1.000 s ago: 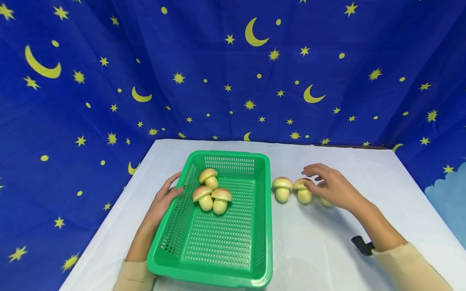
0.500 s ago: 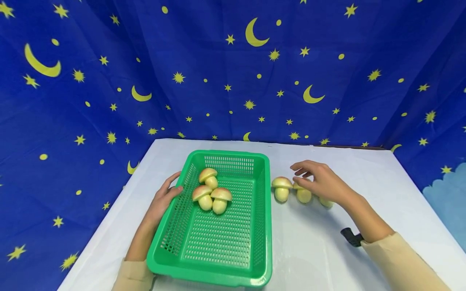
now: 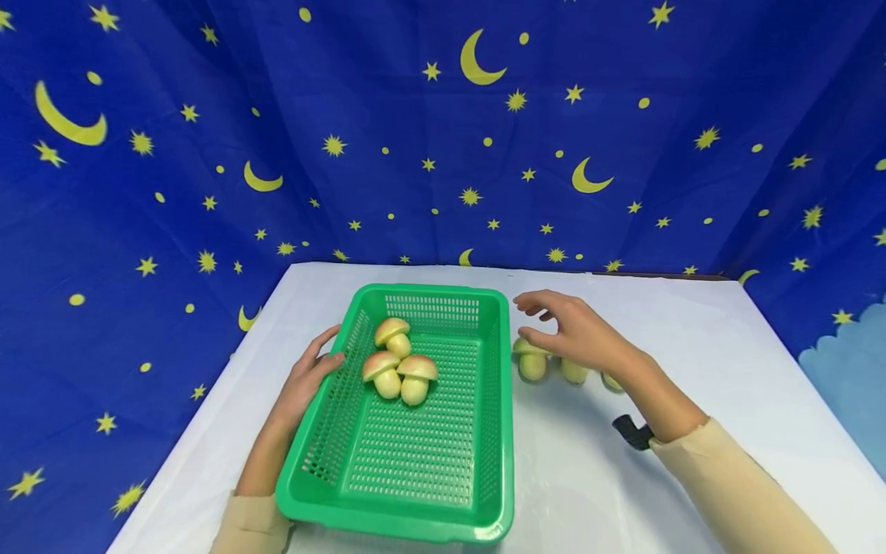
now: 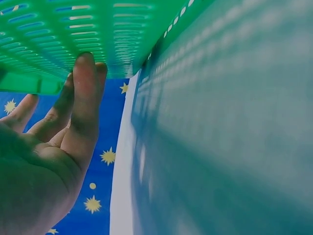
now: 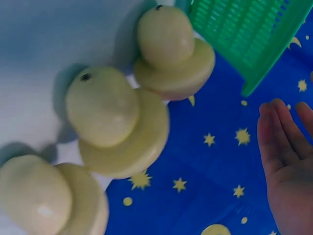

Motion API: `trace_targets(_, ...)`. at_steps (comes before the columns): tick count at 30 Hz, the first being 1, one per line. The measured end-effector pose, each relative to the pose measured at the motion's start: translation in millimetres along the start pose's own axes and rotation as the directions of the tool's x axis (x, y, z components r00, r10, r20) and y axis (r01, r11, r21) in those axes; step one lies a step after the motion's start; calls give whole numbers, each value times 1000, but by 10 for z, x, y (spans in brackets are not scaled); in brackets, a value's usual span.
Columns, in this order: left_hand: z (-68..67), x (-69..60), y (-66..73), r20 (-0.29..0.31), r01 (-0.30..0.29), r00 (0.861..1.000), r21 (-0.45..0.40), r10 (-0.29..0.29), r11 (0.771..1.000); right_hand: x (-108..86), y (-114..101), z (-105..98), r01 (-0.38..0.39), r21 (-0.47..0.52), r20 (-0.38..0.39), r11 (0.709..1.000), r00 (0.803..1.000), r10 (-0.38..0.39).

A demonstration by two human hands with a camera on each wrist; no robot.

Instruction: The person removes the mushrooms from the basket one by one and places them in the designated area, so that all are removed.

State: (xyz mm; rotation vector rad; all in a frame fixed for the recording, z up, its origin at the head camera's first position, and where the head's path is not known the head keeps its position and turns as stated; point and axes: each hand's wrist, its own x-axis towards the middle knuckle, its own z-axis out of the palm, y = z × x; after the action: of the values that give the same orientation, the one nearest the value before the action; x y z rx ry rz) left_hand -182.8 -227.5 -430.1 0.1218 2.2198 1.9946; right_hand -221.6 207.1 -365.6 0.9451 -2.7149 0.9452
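A green plastic basket (image 3: 507, 462) stands on the table with several toy mushrooms near it; three of them, one at the front (image 3: 415, 381), lie together inside. My left hand (image 3: 307, 377) touches the basket's left side, and in the left wrist view its fairly straight fingers (image 4: 85, 93) rest against the slotted outer wall (image 4: 132, 29). To the basket's right, three more mushrooms (image 5: 105, 110) form a row on the table. Over that row hovers my right hand (image 3: 571, 331), fingers relaxed and nothing held, partly hiding the mushrooms in the head view.
A white cloth covers the table (image 3: 567, 477). Behind it hangs a blue curtain (image 3: 388, 185) with yellow stars and moons. A black wrist-worn piece (image 3: 631, 432) juts from the right wrist beside the beige sleeve (image 3: 727, 477).
My right hand has moved left along the row, from the right-hand mushrooms to above the one nearest the basket. My left hand, the basket and the mushrooms keep their places.
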Motion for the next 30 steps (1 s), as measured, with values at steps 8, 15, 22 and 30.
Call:
trace_targets(8, -25, -27, -18, -10, -7, 1000, 3, 7, 1000, 170, -99, 80, 71, 26, 47, 997, 996, -72)
trace_targets(15, 2, 14, 0, 9, -15, 1000, -4, 15, 1000, 186, -150, 78, 69, 25, 44, 997, 997, -70)
trace_targets(22, -17, -8, -3, 0, -6, 1000, -2, 6, 1000, 263, -238, 145, 84, 38, 62, 996, 994, -86)
trace_targets(30, -6, 0, 1, 12, -6, 1000, -9, 6, 1000, 394, -353, 221, 106, 23, 74, 994, 991, -108)
